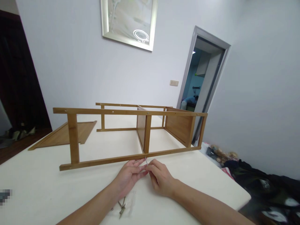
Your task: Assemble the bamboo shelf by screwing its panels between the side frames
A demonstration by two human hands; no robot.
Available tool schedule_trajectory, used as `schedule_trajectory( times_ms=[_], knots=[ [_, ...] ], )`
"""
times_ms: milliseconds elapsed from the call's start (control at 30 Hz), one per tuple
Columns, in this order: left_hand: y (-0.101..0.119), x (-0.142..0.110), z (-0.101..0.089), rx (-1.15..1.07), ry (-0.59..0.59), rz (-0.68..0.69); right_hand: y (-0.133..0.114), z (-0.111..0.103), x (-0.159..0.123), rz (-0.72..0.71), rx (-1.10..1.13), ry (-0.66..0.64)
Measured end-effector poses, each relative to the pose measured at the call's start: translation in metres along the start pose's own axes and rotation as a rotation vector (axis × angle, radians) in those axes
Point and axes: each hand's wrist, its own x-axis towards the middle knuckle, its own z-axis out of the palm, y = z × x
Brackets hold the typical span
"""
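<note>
A wooden shelf frame (105, 161) lies on its side on a white table (194, 200). My right hand (160, 178) pinches a thin metal rod (146, 161), which looks like a hex key, against the near bottom rail below the middle panel (141, 125). Palm turned up, my left hand (128, 176) has its fingers stretched out beside the rod, close under the same rail. Whether those fingers touch the rod I cannot tell. Several long screws (122, 208) lie by my left wrist with a clear plastic bag (131, 203).
Behind the frame's left end lies a loose wooden panel (67, 134). Another panel (179, 126) is fitted near the right end. Dark clothes (260, 181) are heaped past the table's right edge. A doorway (192, 81) opens in the back wall.
</note>
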Motion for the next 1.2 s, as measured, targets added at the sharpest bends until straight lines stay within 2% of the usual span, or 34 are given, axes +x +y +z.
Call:
schedule_trajectory(
  times_ms=[167,300,567,933,1200],
  knots=[
    [0.002,0.000,0.000,0.005,0.011,-0.011,0.001,0.001,-0.002,0.018,0.020,-0.004],
    [0.002,0.001,-0.002,0.022,-0.025,-0.027,0.000,0.003,-0.002,0.043,0.062,-0.024],
    [0.004,0.002,-0.004,0.007,-0.054,-0.069,-0.006,0.002,-0.001,0.202,0.108,0.115],
    [0.004,0.002,-0.004,0.019,-0.055,-0.053,-0.007,0.001,-0.002,0.262,0.088,0.216],
    [0.005,0.001,-0.003,0.039,-0.061,-0.057,-0.009,0.002,-0.004,0.266,0.058,0.228]
  ],
)
